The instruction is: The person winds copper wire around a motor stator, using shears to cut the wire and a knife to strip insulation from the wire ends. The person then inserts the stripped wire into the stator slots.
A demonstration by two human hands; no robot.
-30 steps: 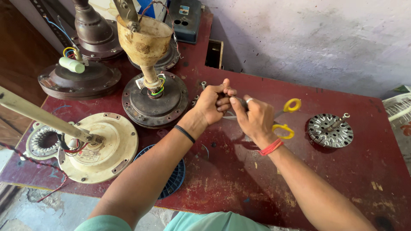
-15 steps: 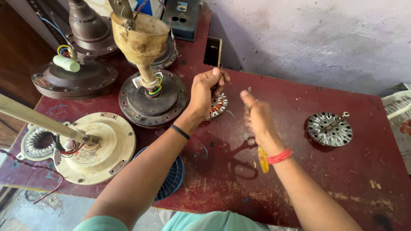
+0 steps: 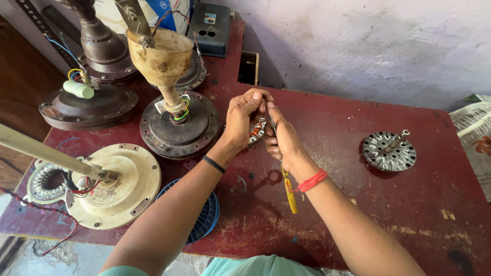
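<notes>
Two hands meet above the worktop (image 3: 358, 214) on one small stator (image 3: 257, 131), a wound disc with copper coils. Left hand (image 3: 244, 118): grip closed on the stator's upper edge, holding it on edge, face toward the right hand. Right hand (image 3: 282, 139): grip closed on a yellow-handled tool (image 3: 289, 191), long axis running from the stator back toward the body. Tip contact hidden. Left of both grips: brown fan motor (image 3: 179, 125). Well right: slotted rotor (image 3: 388, 151).

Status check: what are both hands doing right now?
Left hand holds small wound stator. Right hand grips yellow-handled tool. Dark fan motor close beside.
</notes>
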